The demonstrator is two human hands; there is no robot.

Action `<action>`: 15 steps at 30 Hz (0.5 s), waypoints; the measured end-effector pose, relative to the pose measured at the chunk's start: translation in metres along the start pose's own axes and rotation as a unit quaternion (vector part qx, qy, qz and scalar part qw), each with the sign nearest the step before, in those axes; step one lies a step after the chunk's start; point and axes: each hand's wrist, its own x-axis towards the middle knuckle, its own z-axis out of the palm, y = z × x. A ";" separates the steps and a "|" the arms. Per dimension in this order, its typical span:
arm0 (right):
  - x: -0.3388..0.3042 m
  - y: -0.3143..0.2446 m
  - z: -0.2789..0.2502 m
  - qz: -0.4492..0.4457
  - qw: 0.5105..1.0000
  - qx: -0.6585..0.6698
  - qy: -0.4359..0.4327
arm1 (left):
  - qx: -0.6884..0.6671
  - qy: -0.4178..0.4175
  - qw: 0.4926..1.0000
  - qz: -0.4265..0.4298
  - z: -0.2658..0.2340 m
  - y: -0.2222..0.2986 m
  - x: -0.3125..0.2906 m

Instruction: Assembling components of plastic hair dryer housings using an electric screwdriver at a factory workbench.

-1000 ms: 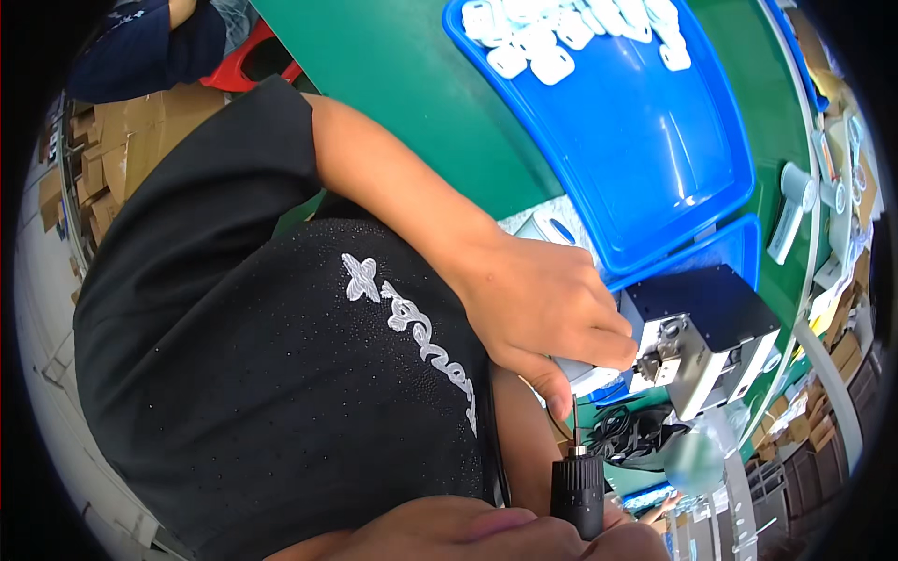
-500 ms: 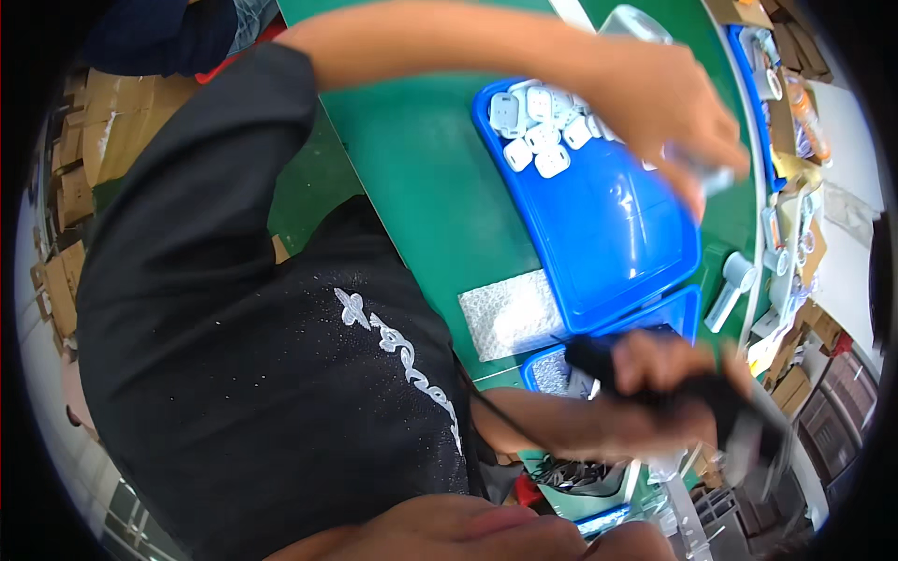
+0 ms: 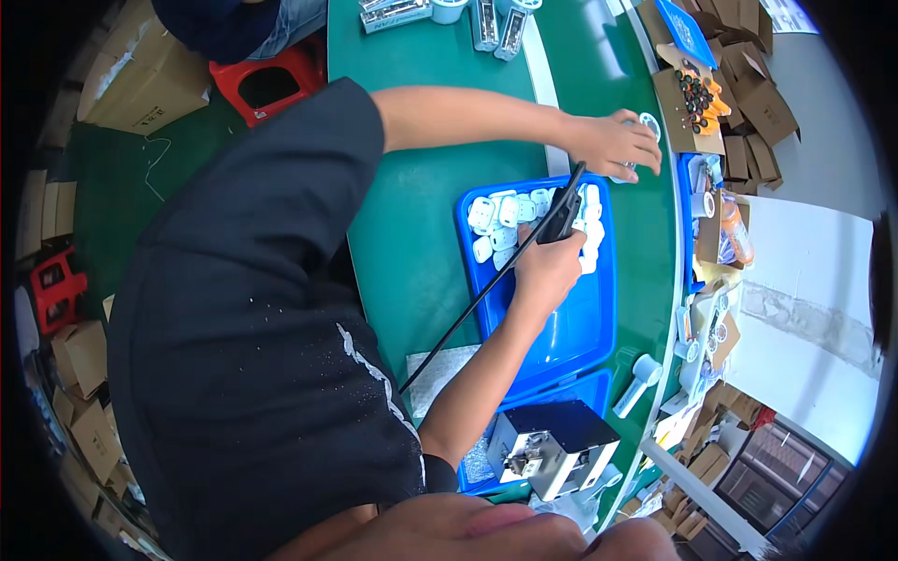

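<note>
My left hand (image 3: 613, 145), at the far side of the table, curves its fingers over a pale handheld fan (image 3: 649, 125), which it partly hides. Closed round a black corded hand tool (image 3: 561, 217), like an electric screwdriver, my right hand (image 3: 552, 266) hangs over a blue tray (image 3: 571, 341). The cord of this tool runs back toward my body; its working end is hidden. Many small, rounded, white and pale blue plastic parts (image 3: 505, 210) lie heaped in the tray under and around the tool.
Another pale handheld fan (image 3: 641, 381) lies on the green table (image 3: 402, 243), right of the tray. A black-and-white machine (image 3: 557, 447) stands by a second blue tray (image 3: 599, 385). Bubble wrap (image 3: 435, 374) lies near me. A red stool (image 3: 271, 79) is at the left, beside another person (image 3: 220, 33).
My right hand has swung left with the black tool, from above the machine to over the heaped parts. My left hand has shifted off the tray onto the table beyond it. The view has turned.
</note>
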 end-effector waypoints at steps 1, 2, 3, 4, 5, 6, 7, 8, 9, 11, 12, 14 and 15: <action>0.000 0.001 -0.002 -0.001 1.000 0.012 0.001 | 0.015 0.047 0.998 -0.028 -0.012 0.006 -0.010; 0.014 -0.010 0.005 -0.059 0.998 0.021 -0.023 | 0.080 0.107 0.987 -0.093 -0.046 -0.001 -0.044; 0.011 -0.009 0.004 -0.047 0.998 0.023 -0.020 | 0.105 0.128 0.980 -0.113 -0.051 0.000 -0.053; 0.010 -0.008 0.004 -0.032 0.999 0.026 0.003 | 0.133 0.148 0.970 -0.136 -0.059 -0.002 -0.066; 0.008 -0.008 0.004 -0.020 0.999 0.029 0.026 | 0.161 0.164 0.956 -0.180 -0.069 -0.004 -0.082; 0.008 -0.003 0.008 -0.037 0.998 0.030 0.037 | 0.190 0.180 0.939 -0.225 -0.079 -0.004 -0.095; 0.001 -0.001 0.002 -0.021 0.998 0.031 0.041 | 0.301 0.174 0.902 -0.254 -0.083 -0.001 -0.100; -0.008 0.002 -0.007 -0.027 0.997 0.062 0.039 | 0.407 0.168 0.853 -0.279 -0.086 0.001 -0.101; -0.007 -0.005 -0.009 -0.084 0.992 0.094 0.020 | 0.434 0.172 0.834 -0.293 -0.107 -0.002 -0.118; -0.018 -0.010 -0.028 -0.125 0.979 0.159 0.017 | 0.495 0.161 0.786 -0.335 -0.121 -0.010 -0.130; -0.020 0.003 -0.027 -0.138 0.970 0.195 0.049 | 0.484 0.157 0.797 -0.327 -0.116 -0.013 -0.126; -0.023 0.015 -0.034 -0.137 0.949 0.280 0.041 | 0.420 0.117 0.830 -0.348 -0.115 -0.018 -0.128; -0.024 0.016 -0.038 -0.145 0.926 0.347 -0.005 | 0.428 0.119 0.824 -0.352 -0.119 -0.022 -0.135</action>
